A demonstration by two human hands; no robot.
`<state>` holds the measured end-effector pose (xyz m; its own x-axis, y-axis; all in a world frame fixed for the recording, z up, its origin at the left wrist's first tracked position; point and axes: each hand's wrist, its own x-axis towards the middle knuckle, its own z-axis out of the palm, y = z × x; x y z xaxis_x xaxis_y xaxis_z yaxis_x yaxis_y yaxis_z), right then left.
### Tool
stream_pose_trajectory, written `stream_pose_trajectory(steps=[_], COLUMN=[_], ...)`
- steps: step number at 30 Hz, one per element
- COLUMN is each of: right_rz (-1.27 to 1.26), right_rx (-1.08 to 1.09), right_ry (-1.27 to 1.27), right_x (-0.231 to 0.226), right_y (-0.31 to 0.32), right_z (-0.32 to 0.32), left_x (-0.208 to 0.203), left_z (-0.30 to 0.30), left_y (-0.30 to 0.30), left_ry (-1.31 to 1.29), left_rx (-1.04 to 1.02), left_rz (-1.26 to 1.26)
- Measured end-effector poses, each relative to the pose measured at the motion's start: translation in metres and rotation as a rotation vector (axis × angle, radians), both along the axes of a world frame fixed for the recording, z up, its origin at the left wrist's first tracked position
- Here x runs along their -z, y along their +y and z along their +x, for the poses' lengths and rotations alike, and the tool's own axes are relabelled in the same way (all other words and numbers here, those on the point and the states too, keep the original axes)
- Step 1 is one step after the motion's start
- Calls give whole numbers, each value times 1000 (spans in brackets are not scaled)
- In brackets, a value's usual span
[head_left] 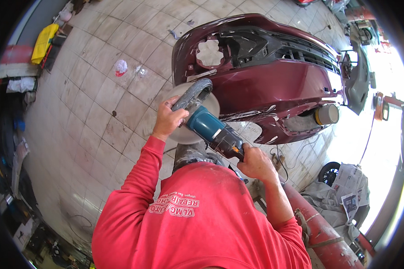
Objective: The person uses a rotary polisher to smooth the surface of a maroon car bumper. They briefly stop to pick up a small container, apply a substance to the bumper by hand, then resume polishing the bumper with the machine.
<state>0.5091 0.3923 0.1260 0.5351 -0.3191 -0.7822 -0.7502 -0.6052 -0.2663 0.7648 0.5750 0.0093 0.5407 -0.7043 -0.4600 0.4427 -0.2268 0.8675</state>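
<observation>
I hold a teal and black power polisher (205, 124) across the front of my body. My left hand (167, 119) is closed around its dark loop handle (194, 93). Wrapped around the rear grip is my right hand (258, 164). A wide, pale round pad (182, 134) sits at the tool's head, partly hidden by the tool and my left hand. Just beyond lies a glossy dark red car bumper (267, 92) with black grille parts. The pad's edge overlaps the bumper's near left side; I cannot tell whether they touch.
A yellowish tin (327, 114) rests at the bumper's right opening. On the tiled floor (90, 114) lies a white and red crumpled item (120, 67). A red post (316, 226) slants at lower right beside a grey cover (321, 197). A yellow item (44, 42) is far left.
</observation>
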Motion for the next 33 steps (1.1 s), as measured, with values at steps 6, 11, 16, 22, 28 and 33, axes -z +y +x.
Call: stream_pose_trajectory(steps=[6,11,16,22,28,33], right_rz=[-132,-152,-163,-98,-13,76], right_rx=[134,372,474,471,279,234], right_ry=[-34,-140,-201,-219,-243,-184], right_x=[-36,-57,-72,-30,8,3], right_y=[-19,-54,-83,-55,-18,-14], right_z=[-22,-72,-90,-95,-60,-51], left_x=[-40,-73,-99,-75,-45,-26], left_z=[-1,-20,-30,-26,-7,-3], left_y=[-68,-174,-251,-205,-94,-67], left_ry=[-138,-180,-178,-263,-186,-107], left_rx=[59,256,375,303,99,58], left_rz=[-173,-330,-358,-243,-114,-89])
